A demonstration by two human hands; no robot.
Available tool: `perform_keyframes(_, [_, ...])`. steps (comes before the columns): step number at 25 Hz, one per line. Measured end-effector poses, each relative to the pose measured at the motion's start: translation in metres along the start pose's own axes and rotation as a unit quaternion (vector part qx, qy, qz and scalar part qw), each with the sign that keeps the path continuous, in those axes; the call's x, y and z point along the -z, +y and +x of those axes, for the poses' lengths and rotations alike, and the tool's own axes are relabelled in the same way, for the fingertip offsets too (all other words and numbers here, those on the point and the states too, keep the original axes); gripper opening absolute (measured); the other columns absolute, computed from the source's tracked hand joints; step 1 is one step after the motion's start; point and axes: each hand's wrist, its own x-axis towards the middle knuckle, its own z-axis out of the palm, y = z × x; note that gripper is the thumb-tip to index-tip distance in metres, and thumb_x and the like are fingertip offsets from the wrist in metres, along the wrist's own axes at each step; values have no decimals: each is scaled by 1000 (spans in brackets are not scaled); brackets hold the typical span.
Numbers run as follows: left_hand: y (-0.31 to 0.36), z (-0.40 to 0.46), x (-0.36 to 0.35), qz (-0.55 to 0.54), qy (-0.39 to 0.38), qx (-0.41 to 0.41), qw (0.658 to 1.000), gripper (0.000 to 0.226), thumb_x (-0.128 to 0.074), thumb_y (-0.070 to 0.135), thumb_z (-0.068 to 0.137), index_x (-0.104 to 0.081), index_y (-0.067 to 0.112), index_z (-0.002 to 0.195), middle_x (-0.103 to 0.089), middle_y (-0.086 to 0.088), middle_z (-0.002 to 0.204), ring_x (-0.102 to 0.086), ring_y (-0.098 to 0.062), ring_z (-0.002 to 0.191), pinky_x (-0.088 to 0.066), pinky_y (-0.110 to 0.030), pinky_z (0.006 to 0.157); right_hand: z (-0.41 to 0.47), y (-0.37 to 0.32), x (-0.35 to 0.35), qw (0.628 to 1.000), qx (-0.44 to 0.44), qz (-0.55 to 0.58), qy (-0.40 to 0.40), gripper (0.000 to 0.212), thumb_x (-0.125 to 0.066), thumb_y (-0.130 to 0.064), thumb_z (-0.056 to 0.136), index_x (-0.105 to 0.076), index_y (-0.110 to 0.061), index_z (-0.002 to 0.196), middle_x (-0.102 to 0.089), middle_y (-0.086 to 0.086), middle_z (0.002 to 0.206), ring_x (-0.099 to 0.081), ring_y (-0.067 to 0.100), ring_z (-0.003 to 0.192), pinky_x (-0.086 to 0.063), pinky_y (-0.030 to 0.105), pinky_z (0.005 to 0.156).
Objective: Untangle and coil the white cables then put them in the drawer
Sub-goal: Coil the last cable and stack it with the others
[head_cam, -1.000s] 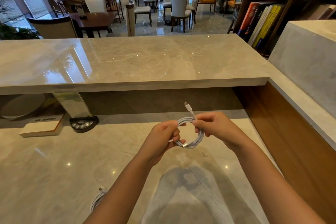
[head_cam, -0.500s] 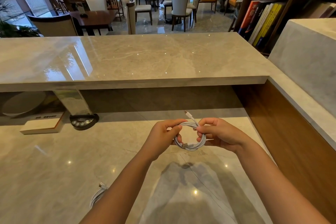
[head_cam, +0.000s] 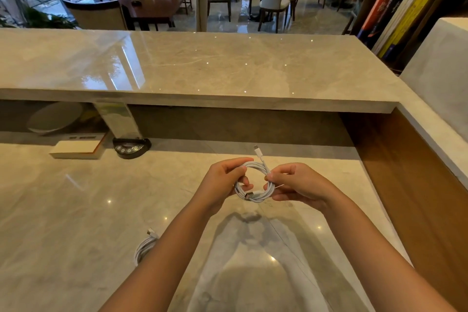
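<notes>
Two bare forearms reach into view from the lower edge, with no sleeves, watch, bracelet or rings showing on either. The left hand (head_cam: 222, 185) and right hand (head_cam: 298, 186) are ungloved, with short, plain nails. Behind the wrists, both arms stay uncovered as far as the frame's edge.

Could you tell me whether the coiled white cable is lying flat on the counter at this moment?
No, the coiled white cable is held up above the counter, gripped between the left hand and the right hand.
</notes>
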Motion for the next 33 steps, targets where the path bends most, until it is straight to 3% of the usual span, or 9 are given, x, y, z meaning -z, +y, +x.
perform_keyframes(3, [-8, -9, 14, 97, 29, -29, 994, 29, -47, 8, 94, -66, 18, 115, -68, -12, 85, -61, -17, 72, -58, -25, 69, 7, 3, -12, 999, 42, -24, 10, 14, -60, -12, 88, -69, -1, 91, -66, 7, 72, -61, 7, 56, -52, 16, 54])
perform_keyframes(6, [-20, -25, 34, 179, 62, -43, 981, 30, -48, 6, 94, -66, 16, 114, -65, -5, 74, -62, -15, 67, -59, -28, 70, 14, 11, -34, 998, 51, -35, -2, 12, -61, -8, 87, -70, 0, 87, -65, 7, 68, -59, 6, 51, -52, 16, 52])
perform_keyframes(11, [-39, -69, 68, 75, 149, 27, 986, 38, -63, 1, 82, -63, 15, 118, -69, -7, 92, -68, -14, 83, -58, -25, 70, 25, 19, -89, 997, 71, -13, 1, 6, -65, -6, 84, -69, -2, 86, -68, 10, 69, -63, 8, 52, -53, 18, 50])
perform_keyframes(14, [-48, -97, 98, 41, 211, 41, 976, 44, -68, -1, 78, -63, 18, 117, -69, -4, 98, -68, -13, 82, -58, -24, 71, 27, 12, -131, 996, 84, -11, -30, 3, -66, -4, 82, -66, -7, 80, -67, 14, 71, -63, 16, 57, -54, 19, 50])
perform_keyframes(18, [-62, -123, 143, 53, 285, 43, 956, 35, -63, -4, 81, -66, 9, 114, -70, -6, 86, -68, -7, 70, -57, -21, 68, 31, 7, -181, 990, 95, -39, -93, 8, -66, -1, 80, -67, -2, 88, -65, 11, 71, -63, 15, 59, -57, 21, 57])
perform_keyframes(22, [-83, -133, 158, 72, 312, 54, 946, 32, -61, -6, 82, -65, 3, 113, -66, -3, 80, -64, 0, 62, -55, -15, 61, 36, 24, -210, 992, 88, -75, -54, 11, -68, -3, 78, -66, -14, 75, -64, 7, 65, -64, 19, 55, -60, 31, 61])
perform_keyframes(25, [-104, -127, 157, 91, 307, 84, 944, 32, -62, -3, 81, -65, 4, 112, -66, -5, 84, -64, -8, 71, -58, -23, 70, 44, 44, -218, 991, 60, -116, -17, 4, -67, -6, 79, -68, -10, 80, -64, 5, 64, -64, 24, 52, -60, 41, 63])
perform_keyframes(28, [-125, -121, 157, 122, 296, 105, 942, 32, -63, 1, 80, -67, 7, 111, -70, -10, 99, -66, -15, 85, -56, -38, 83, 49, 62, -224, 981, 58, -185, 20, 8, -65, -13, 79, -71, -13, 84, -68, 3, 71, -67, 23, 66, -58, 39, 67])
perform_keyframes(33, [-144, -127, 155, 203, 281, 69, 936, 27, -65, 10, 83, -68, 16, 109, -64, 8, 95, -57, 2, 80, -44, -9, 68, 46, 92, -233, 959, 106, -255, 64, 14, -66, -20, 82, -73, -14, 93, -71, 3, 94, -60, 14, 82, -44, 24, 71])
